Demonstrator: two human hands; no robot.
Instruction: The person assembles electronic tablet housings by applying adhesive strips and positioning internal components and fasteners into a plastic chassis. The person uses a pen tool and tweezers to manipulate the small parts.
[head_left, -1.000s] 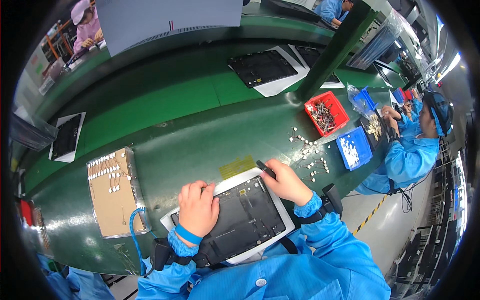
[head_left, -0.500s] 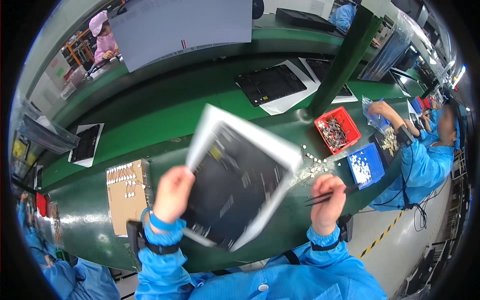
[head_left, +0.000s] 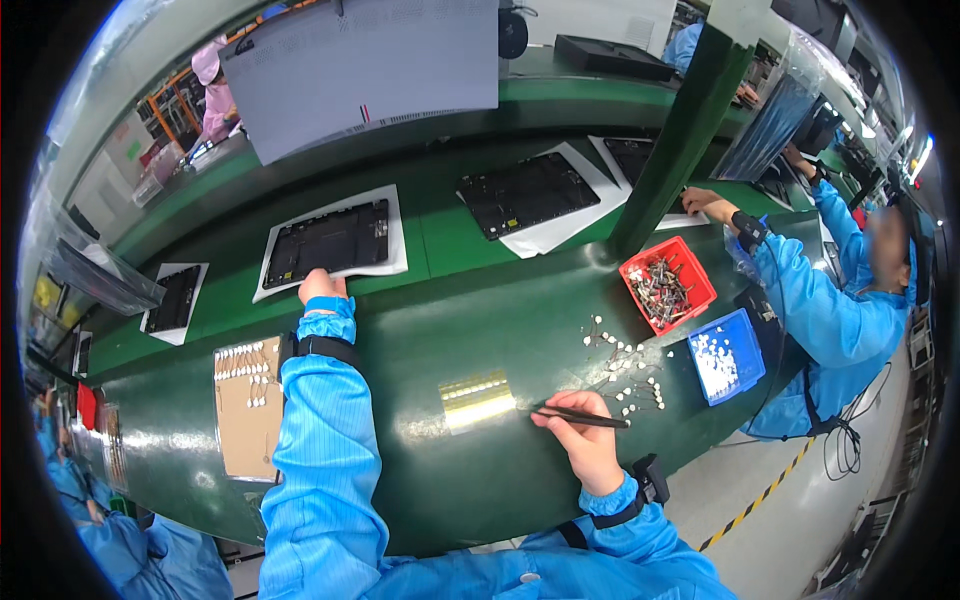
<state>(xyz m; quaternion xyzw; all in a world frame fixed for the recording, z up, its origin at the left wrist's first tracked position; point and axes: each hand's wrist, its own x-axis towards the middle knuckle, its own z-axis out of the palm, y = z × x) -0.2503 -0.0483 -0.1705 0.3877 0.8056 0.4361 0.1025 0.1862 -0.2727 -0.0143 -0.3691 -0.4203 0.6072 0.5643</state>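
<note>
A black laptop-like panel [head_left: 330, 245] rests on a white sheet [head_left: 395, 210] on the green belt beyond the bench. My left hand [head_left: 325, 287], arm stretched far forward, has its fingers closed at the near edge of that sheet. Dark tweezers [head_left: 600, 418] lie across the closed fingers of my right hand [head_left: 588, 445], low over the bench. Their tips point left toward a yellowish see-through strip [head_left: 475, 402] bearing a row of small pale pieces. Just beyond this hand, small white-headed parts with thin leads [head_left: 622, 360] are scattered on the bench.
A red bin [head_left: 668, 285] of small metal-and-wire parts and a blue bin [head_left: 725, 357] of white pieces stand right. Brown cardboard [head_left: 248, 425] with rows of white-headed parts lies left. A green post [head_left: 680, 140] rises beyond the red bin. A co-worker [head_left: 840, 290] reaches in at right.
My left hand has carried the panel and sheet from above the bench forward and left onto the belt. My right hand has moved left and down with the tweezers. The yellowish strip is now uncovered.
</note>
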